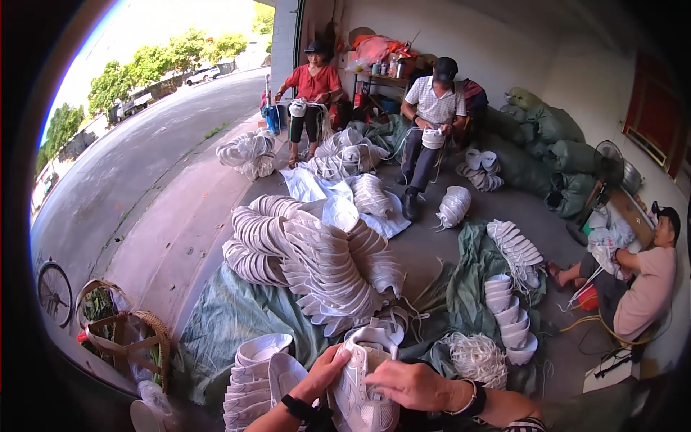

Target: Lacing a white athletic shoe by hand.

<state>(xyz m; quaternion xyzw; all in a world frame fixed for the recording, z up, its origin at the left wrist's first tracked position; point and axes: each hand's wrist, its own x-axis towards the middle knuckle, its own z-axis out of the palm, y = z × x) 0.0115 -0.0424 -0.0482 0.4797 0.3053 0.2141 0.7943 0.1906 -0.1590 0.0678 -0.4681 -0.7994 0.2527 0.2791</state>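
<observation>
A white shoe upper (354, 392) with a row of eyelets is held up at the lower middle, its toe toward me. My left hand (327, 371) is closed around its left side near the collar. At the right side of its eyelet opening, my right hand (412, 385) has its fingers pinched together; whatever they hold is too small and blurred to make out. Left of my hands, nested white shoe uppers (245, 381) form a stack. Just beyond lies a big heap of nested uppers (288, 248).
Green sheeting (237, 309) covers the floor ahead. A bundle of white laces (475, 358) and a column of uppers (509, 317) lie right. A wicker basket (155, 335) stands left. Three people (435, 101) sit farther off, with green sacks (565, 155) behind.
</observation>
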